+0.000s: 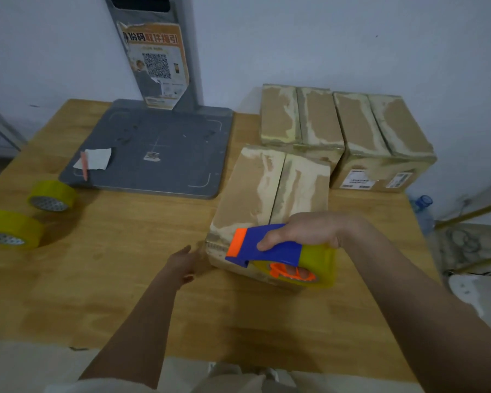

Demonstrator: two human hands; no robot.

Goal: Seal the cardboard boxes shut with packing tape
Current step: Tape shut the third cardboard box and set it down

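Cardboard box [270,191] at frame centre, seam untaped — right hand [304,231] grips the tape dispenser [270,248] over its near edge, left hand [186,262] open beside it. Next, probably: stick the tape's end down, then draw it along the seam.

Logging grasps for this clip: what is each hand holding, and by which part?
The right hand grips the tape dispenser over its blue top, fingers through the roll's core. The left hand holds nothing, open beside the nearest box.

Three boxes [270,194], three tape rolls [53,194]
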